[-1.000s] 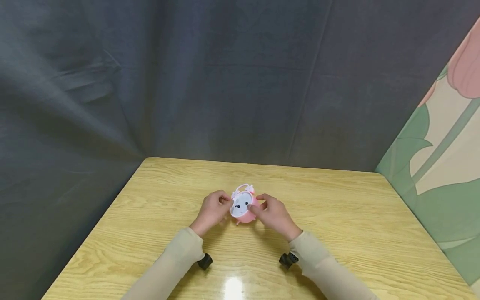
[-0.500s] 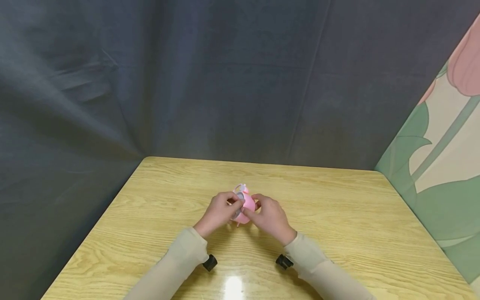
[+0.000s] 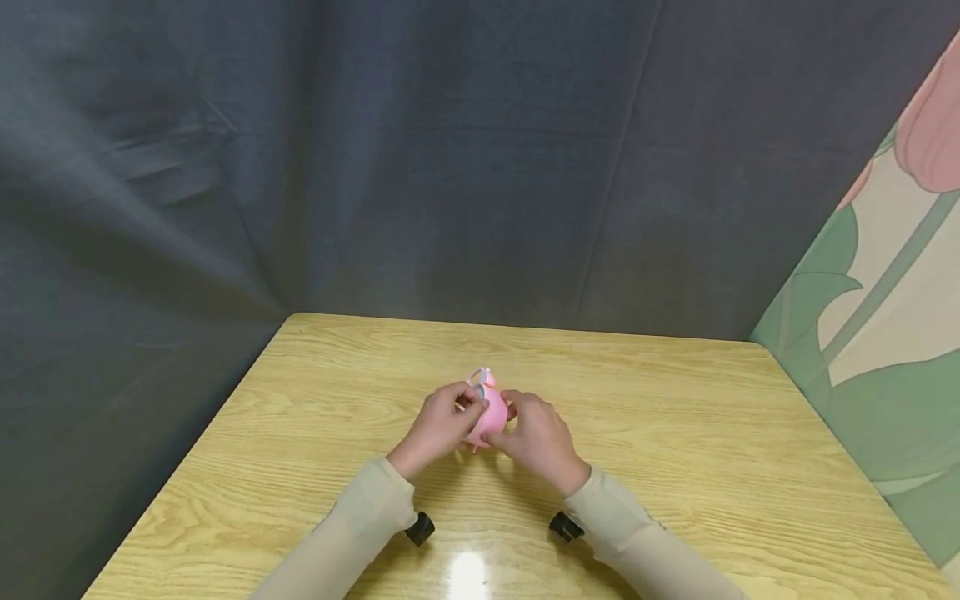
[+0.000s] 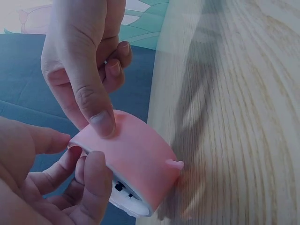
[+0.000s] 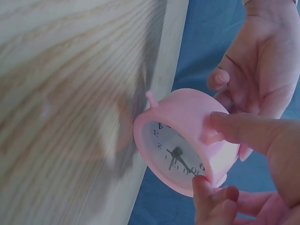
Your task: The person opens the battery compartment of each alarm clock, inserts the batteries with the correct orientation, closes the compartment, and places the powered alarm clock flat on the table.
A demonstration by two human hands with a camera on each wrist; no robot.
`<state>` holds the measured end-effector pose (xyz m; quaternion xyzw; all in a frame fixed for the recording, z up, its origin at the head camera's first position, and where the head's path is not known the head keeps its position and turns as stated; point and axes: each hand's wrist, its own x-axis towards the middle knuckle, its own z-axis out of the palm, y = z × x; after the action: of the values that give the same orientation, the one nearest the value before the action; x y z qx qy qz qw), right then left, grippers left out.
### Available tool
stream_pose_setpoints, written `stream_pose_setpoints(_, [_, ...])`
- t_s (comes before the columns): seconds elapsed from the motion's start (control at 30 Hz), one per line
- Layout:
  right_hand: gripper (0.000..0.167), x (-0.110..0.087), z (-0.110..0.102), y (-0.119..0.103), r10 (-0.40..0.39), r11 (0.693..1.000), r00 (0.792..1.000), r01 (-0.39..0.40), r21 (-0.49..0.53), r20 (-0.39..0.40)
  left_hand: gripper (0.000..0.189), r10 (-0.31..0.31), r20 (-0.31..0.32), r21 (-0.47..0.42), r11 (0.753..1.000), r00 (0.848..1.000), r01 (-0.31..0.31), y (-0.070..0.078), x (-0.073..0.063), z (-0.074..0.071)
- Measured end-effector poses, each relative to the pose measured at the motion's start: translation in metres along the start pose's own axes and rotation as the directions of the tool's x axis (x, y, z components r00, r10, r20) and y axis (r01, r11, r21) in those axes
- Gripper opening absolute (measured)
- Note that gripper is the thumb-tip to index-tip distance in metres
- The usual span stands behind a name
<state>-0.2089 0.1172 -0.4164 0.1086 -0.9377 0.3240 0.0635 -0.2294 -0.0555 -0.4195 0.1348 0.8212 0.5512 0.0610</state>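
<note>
A pink twin-bell alarm clock [image 3: 492, 418] stands tilted just above the middle of the wooden table, its side toward me. My right hand [image 3: 542, 435] grips it from the right, thumb on the pink case. In the right wrist view, the numbered dial [image 5: 173, 152] with dark hands shows, and a right fingertip lies on its rim. My left hand [image 3: 442, 421] curls at the opposite side, thumb and finger at the rim. The left wrist view shows that white side [image 4: 131, 202] with small black parts, partly hidden by the left fingers. A short pink foot [image 4: 176, 164] points tableward.
The light wooden table [image 3: 660, 400] spreads around both hands. Behind it and on the left hangs a dark grey curtain [image 3: 465, 167]. A panel with a tulip print [image 3: 885, 333] borders the right side. Black wrist cameras [image 3: 420, 528] sit under both sleeves.
The clock has turned, so its white side now faces left instead of toward me. My left hand has moved right across it. The right thumb has shifted from the white side onto the pink case.
</note>
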Motion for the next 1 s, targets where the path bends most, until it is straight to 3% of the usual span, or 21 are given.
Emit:
stream_pose_setpoints(0.5, [0.066, -0.002, -0.002, -0.004, -0.044, 0.999, 0.999, 0.044, -0.022, 0.015, 0.02, -0.012, -0.02, -0.014, 1.0, 1.0, 0.011, -0.004, 0.001, 0.0])
stream_pose_setpoints(0.67, [0.082, -0.001, 0.0, 0.004, -0.062, 0.998, 0.995, 0.063, -0.009, 0.074, 0.021, -0.014, -0.013, -0.021, 1.0, 1.0, 0.014, -0.006, 0.002, 0.0])
stream_pose_setpoints(0.83, [0.104, 0.008, 0.006, 0.021, 0.023, 0.99, 0.971, -0.054, 0.129, 0.236, 0.021, -0.033, -0.005, -0.016, 0.999, 0.999, 0.033, -0.004, 0.0, -0.001])
stream_pose_setpoints(1.0, [0.104, 0.016, 0.009, 0.034, 0.057, 0.957, 0.943, -0.145, 0.25, 0.327, 0.021, -0.047, -0.008, -0.024, 0.999, 0.999, 0.046, -0.004, 0.0, -0.001])
